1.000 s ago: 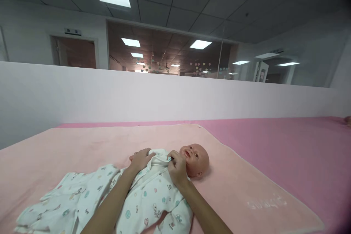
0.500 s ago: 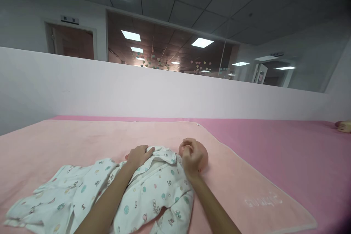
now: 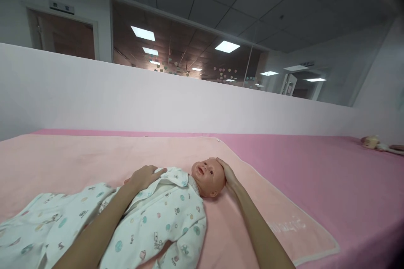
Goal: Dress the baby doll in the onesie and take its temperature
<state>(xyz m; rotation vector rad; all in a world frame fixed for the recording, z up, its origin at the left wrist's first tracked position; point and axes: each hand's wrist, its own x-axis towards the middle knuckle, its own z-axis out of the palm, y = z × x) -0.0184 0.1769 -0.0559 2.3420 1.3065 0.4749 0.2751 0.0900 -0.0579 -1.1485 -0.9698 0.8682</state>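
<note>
A baby doll (image 3: 208,174) lies on its back on a light pink blanket (image 3: 94,155), dressed in a white romper with small coloured prints (image 3: 164,222). My left hand (image 3: 143,177) rests flat on the doll's chest, at the romper's far shoulder, fingers stretched. My right hand (image 3: 227,173) cups the top and back of the doll's head, fingers curved round it. More of the same printed white cloth (image 3: 44,227) spreads out to the left.
The blanket lies on a darker pink surface (image 3: 315,176) that runs to the right. A low white partition wall (image 3: 158,101) stands behind it. A small doll or toy (image 3: 375,143) lies at the far right edge.
My right hand has left the romper's collar, passed over the doll's face and now cups the head from behind. The left hand has stayed on the chest. The view has shifted right.
</note>
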